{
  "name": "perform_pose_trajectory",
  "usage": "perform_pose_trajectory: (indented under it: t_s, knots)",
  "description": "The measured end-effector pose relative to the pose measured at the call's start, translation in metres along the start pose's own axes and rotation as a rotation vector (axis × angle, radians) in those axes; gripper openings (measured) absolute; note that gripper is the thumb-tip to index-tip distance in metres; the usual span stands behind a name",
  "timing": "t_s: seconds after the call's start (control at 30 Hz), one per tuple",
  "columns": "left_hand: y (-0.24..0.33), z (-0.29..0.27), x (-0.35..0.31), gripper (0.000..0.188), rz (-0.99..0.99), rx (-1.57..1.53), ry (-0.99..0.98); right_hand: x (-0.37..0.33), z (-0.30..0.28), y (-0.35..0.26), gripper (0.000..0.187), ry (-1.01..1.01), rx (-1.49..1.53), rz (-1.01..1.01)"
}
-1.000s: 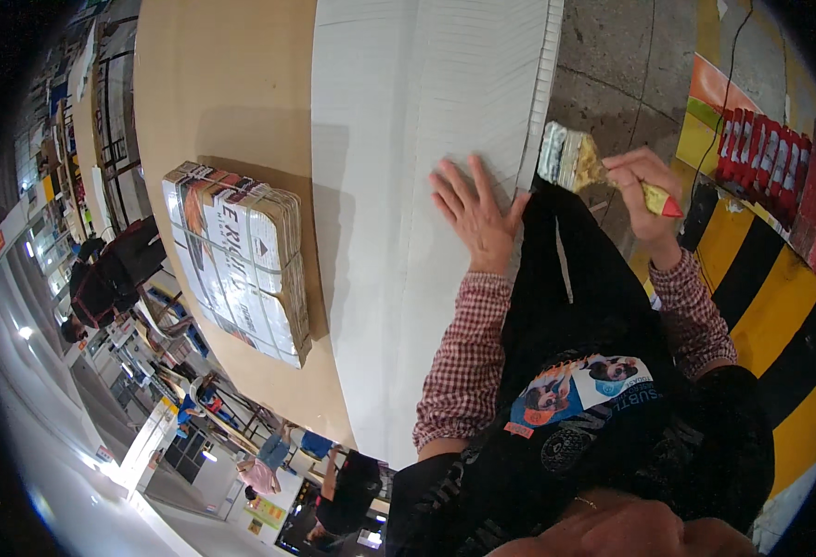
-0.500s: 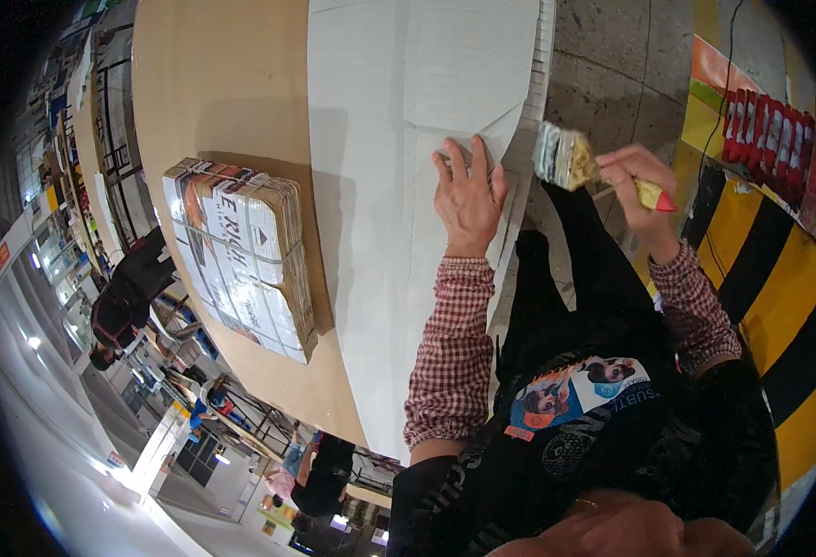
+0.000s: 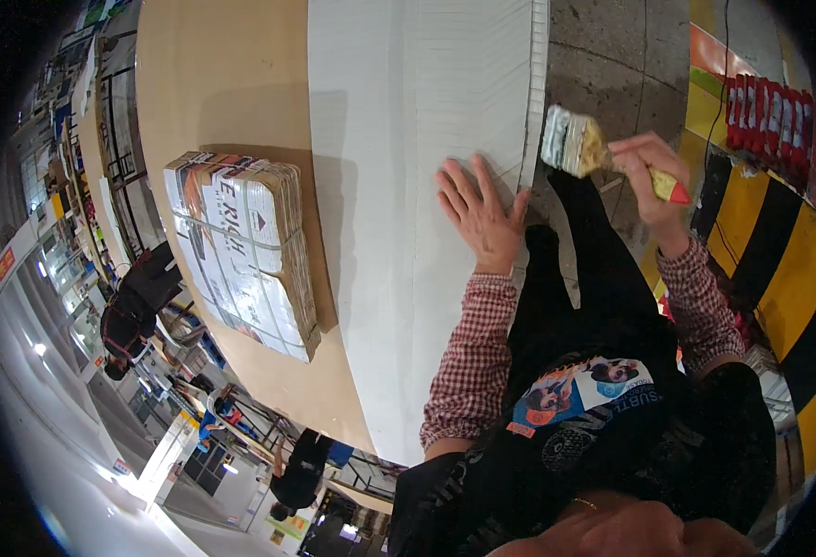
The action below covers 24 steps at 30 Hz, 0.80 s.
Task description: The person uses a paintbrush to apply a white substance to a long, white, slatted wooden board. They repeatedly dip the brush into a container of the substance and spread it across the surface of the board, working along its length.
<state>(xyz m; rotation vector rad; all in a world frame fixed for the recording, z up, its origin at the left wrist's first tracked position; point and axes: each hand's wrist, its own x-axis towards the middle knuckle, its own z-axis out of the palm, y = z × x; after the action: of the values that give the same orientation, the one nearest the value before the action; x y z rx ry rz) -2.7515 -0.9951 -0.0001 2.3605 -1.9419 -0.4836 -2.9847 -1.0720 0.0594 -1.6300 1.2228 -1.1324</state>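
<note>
My left hand [image 3: 484,215] lies flat near the right edge of a long white sheet stack [image 3: 385,269], fingers spread and pointing away from me. Fine layered lines run along the stack's right side. In my right hand [image 3: 651,181] is a wide flat brush [image 3: 578,142] with a yellow, red-tipped handle; its pale, whitish-coated bristles point left. The brush is held in the air just beyond the stack's right edge, touching nothing. Checked sleeves cover both my forearms.
Left of the white stack, a strapped bundle of printed flat packaging [image 3: 241,255] sits on the brown tabletop [image 3: 231,56]. Rolled red-and-white items [image 3: 768,125] lie at the far right beside a yellow-and-black striped surface [image 3: 760,241]. Other people [image 3: 139,302] are in the left background.
My left hand has moved slightly right and nearer to me. The white sheet's creased, slanting edge by its fingers now looks straight and flat. The brush has shifted a little right.
</note>
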Motion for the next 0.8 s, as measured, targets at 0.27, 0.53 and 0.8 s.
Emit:
perform_pose_trajectory:
  t_s: [0.27, 0.53, 0.8]
  knots:
    - [-0.028, -0.014, 0.009, 0.052, 0.244, -0.046, 0.141, 0.005, 0.025, 0.014, 0.01, 0.05, -0.04, -0.066]
    - [-0.028, -0.023, 0.013, 0.043, 0.287, -0.035, 0.177, -0.029, 0.02, -0.007, 0.012, 0.026, 0.021, -0.044]
    - [-0.024, -0.001, -0.011, 0.067, 0.195, -0.052, 0.175, -0.053, 0.033, -0.002, 0.01, -0.026, 0.092, -0.008]
